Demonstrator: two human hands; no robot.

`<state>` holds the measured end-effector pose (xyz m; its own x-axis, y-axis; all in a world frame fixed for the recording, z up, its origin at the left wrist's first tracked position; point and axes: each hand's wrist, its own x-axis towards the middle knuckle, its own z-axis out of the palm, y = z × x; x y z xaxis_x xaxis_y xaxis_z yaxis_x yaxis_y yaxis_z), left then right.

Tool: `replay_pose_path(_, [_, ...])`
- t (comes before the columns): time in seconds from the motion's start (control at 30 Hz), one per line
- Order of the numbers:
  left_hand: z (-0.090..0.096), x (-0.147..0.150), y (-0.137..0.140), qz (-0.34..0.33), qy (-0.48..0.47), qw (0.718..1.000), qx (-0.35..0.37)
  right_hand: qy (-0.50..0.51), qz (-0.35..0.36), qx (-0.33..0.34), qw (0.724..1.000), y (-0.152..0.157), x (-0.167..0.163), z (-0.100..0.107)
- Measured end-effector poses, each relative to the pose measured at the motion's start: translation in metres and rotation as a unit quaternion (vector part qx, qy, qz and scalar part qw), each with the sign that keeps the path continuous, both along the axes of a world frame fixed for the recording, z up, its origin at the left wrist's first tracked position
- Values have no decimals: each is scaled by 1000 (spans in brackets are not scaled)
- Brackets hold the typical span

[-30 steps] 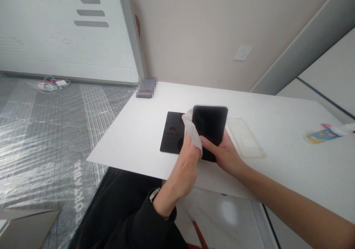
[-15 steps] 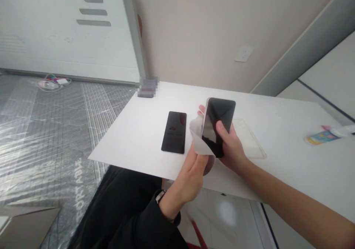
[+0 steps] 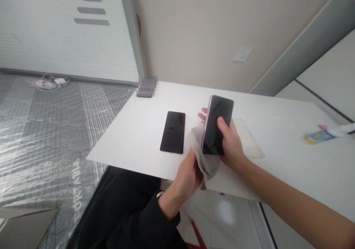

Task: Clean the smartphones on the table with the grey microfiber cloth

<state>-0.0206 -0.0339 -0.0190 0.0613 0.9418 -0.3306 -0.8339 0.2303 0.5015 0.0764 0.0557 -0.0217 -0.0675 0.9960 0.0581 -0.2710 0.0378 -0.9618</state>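
RISK: held smartphone (image 3: 215,130), tilted above the counter (image 3: 130,130), could slip – should the cloth (image 3: 207,163) tug its lower edge | RIGHT HAND (image 3: 234,145): clasping it, thumb across front | LEFT HAND (image 3: 188,172): pinching cloth, 7 o'clock of it | COUNT: smartphones 2 – other smartphone (image 3: 172,133) at 9 o'clock; cloth 1; clear phone case (image 3: 251,141) 1, 4 o'clock; labelled bottle (image 3: 318,135) 1, 3 o'clock; pixelated item (image 3: 146,87) 1, 10 o'clock

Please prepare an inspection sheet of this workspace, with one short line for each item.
Surface: white table, with things lying on it.
Job's things: phone, held up; cloth at its lower end; second phone and clear case on the table.
Clutter: bottle at right; pixelated item at the far left corner.
Hands: right hand grips the phone; left hand holds the cloth.
Cables: cable bundle on the floor, left.
Surroundings: vented panel; wall socket.
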Motion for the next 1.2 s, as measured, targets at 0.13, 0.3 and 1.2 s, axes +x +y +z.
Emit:
replay_pose_path(0.13, [-1,-4,-1,-5,91,995,39,-42,63,13,997,-8,2,-6])
replay_pose_path(0.3, [-7,-4,4,24,201,979,38,-48,67,-30,996,-8,3,-3])
replay_pose_path(1.2, [25,-25,12,45,-74,996,20,-20,71,71,995,9,5,11])
